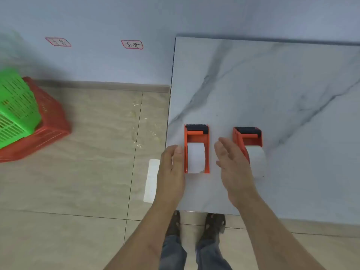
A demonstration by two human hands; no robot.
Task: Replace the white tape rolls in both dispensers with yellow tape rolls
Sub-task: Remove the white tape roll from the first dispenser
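Flanking left dispenser [196, 149], left hand [171, 166], right hand [231, 162], grips open, empty

plain workroom | marble-look table [272, 84] | tiled floor [78, 182] | stacked crates [39, 129]

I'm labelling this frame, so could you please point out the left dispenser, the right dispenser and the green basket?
left dispenser [196, 133]: head view, on its orange top bar.
right dispenser [250, 140]: head view, on its orange upper body.
green basket [17, 106]: head view, on its slotted side wall.
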